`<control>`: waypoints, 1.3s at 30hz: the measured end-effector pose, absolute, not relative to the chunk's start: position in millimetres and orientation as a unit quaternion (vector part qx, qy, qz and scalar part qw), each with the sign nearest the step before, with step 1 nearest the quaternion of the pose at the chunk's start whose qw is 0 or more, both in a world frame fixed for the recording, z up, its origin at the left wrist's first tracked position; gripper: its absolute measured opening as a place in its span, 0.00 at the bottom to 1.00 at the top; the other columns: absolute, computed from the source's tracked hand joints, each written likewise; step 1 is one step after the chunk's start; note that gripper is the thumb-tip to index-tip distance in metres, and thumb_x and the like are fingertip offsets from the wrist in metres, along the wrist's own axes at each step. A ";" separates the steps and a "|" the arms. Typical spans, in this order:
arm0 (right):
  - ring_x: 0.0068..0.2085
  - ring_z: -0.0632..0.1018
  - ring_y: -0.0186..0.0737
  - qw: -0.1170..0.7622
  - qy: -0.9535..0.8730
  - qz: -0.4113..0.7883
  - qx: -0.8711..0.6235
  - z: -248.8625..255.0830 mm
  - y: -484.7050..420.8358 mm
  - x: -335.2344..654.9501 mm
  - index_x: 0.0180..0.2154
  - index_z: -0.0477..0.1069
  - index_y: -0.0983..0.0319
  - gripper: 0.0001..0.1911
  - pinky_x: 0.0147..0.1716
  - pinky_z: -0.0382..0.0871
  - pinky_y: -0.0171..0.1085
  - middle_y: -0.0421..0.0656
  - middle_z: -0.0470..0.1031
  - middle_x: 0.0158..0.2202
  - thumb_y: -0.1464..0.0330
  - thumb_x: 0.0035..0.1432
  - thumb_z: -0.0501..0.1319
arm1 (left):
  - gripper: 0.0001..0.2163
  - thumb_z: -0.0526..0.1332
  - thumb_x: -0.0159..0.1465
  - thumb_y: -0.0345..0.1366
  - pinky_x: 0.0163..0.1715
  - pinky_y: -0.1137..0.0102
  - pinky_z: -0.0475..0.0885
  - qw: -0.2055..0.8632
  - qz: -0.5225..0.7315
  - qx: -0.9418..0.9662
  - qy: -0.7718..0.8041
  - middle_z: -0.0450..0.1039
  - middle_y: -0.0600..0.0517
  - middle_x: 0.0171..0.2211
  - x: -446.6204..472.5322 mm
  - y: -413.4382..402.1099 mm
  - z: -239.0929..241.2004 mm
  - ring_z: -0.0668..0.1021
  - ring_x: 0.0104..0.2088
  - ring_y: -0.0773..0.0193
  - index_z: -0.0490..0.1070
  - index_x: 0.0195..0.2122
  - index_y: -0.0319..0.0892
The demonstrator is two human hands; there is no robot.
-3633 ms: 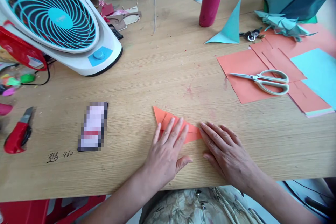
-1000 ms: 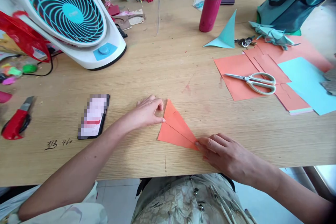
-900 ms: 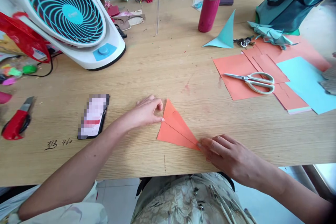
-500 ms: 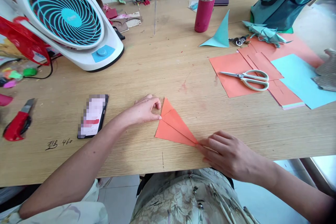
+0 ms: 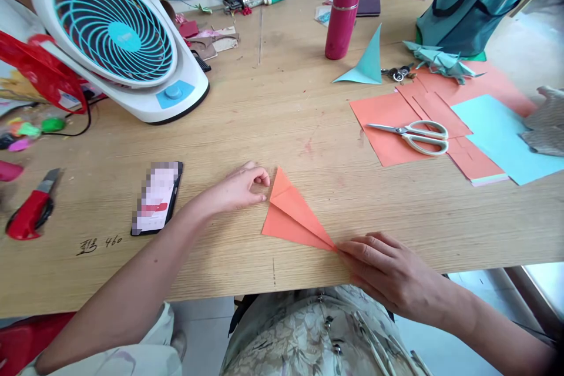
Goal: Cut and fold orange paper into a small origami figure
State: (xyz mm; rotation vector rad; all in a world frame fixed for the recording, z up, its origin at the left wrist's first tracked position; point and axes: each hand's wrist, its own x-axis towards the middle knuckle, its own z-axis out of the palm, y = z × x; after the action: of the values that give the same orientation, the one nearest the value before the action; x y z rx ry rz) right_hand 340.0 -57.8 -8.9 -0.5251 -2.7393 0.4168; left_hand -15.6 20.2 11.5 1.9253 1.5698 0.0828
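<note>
A folded orange sheet of paper [image 5: 293, 211] lies on the table in front of me, kite-like, with a crease running lengthwise to a narrow point at the right. My right hand [image 5: 388, 264] pinches that point between thumb and fingers. Just beyond the wide left edge is my left hand [image 5: 242, 188]. Its thumb and curled forefinger are apart with nothing between them, and a small gap separates the thumb tip from the paper.
Scissors [image 5: 414, 135] rest on orange sheets [image 5: 379, 129] to the right, by a blue sheet [image 5: 515, 135]. Behind them stand a folded teal paper piece [image 5: 368, 61] and a magenta flask [image 5: 342, 20]. At left are a phone [image 5: 156, 200], a fan [image 5: 126, 35] and a red-handled cutter [image 5: 33, 205].
My left thumb has come off the paper's left edge. The right hand has shifted slightly right and down with the paper's tip still pinched.
</note>
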 end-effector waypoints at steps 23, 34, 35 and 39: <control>0.50 0.78 0.42 0.292 -0.949 0.080 -0.088 -12.3 -81.3 312.4 0.44 0.77 0.65 0.19 0.51 0.70 0.46 0.49 0.80 0.49 0.75 0.71 0.47 | 0.14 0.55 0.69 0.27 0.59 0.55 0.63 0.023 0.222 0.879 0.421 0.81 0.47 0.48 76.8 -140.5 -15.1 0.78 0.50 0.54 0.74 0.52 0.42; 0.59 0.73 0.52 0.418 -0.699 0.453 -0.362 -2.0 -24.8 286.9 0.69 0.50 0.54 0.35 0.50 0.75 0.51 0.55 0.67 0.62 0.60 0.65 0.62 | 0.09 0.69 0.60 0.42 0.31 0.69 0.71 0.364 0.580 0.389 0.617 0.77 0.53 0.27 63.3 -78.7 28.9 0.78 0.29 0.62 0.77 0.27 0.44; 0.55 0.76 0.49 0.395 -0.661 0.528 -0.358 -5.9 -20.1 284.1 0.68 0.51 0.54 0.36 0.49 0.76 0.49 0.54 0.71 0.59 0.58 0.65 0.62 | 0.11 0.70 0.59 0.44 0.30 0.70 0.71 0.416 0.597 0.336 0.598 0.77 0.54 0.27 63.4 -71.9 25.4 0.77 0.29 0.63 0.76 0.27 0.43; 0.41 0.81 0.45 0.341 -0.537 0.671 -0.381 -13.4 -11.0 271.7 0.60 0.64 0.59 0.33 0.41 0.76 0.44 0.48 0.80 0.40 0.51 0.58 0.66 | 0.14 0.74 0.54 0.44 0.35 0.69 0.74 0.552 0.607 0.216 0.530 0.81 0.51 0.35 66.5 -50.2 15.0 0.81 0.37 0.60 0.76 0.34 0.42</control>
State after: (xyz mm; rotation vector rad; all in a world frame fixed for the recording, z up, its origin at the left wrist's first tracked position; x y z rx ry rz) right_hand 271.7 -11.0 -13.4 -0.9915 -1.3958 1.7452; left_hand 66.5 -50.2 15.0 0.5110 1.2523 1.4345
